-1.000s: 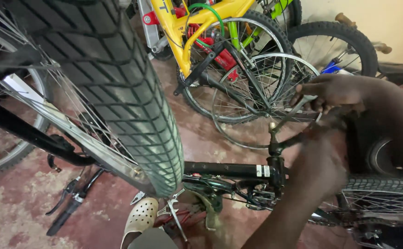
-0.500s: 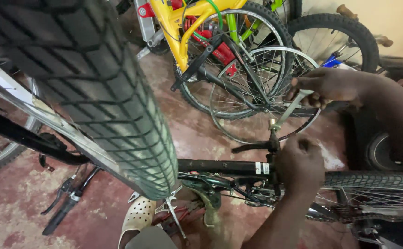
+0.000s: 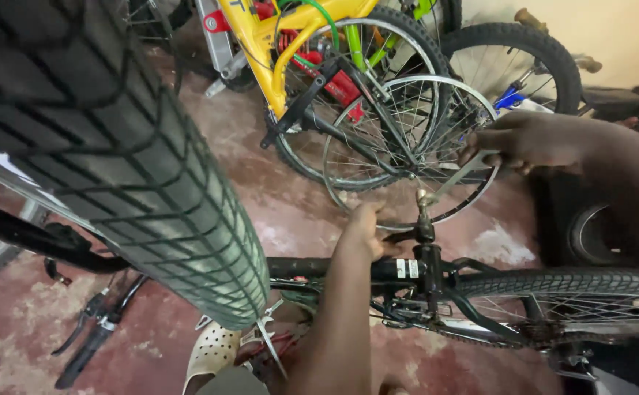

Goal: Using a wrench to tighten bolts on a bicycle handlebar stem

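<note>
While your right hand (image 3: 531,139) closes its fingers round the wrench (image 3: 457,175) set on the seat post (image 3: 425,227), your left hand (image 3: 367,230) grips the black frame (image 3: 348,268) beside that post, fingers curled, behind the big tyre (image 3: 114,161).

1. Bike repair workshop, seen from above.
2. Several bikes crowd the space: yellow frame (image 3: 275,44), green frame (image 3: 363,36), black bike frame (image 3: 378,269) lying low.
3. Loose spoked wheel (image 3: 407,146) leans w/ no tyre; big knobby tyre (image 3: 114,161) up close.
4. Stained red concrete floor (image 3: 261,175), pale wall (image 3: 597,22) behind.
</note>
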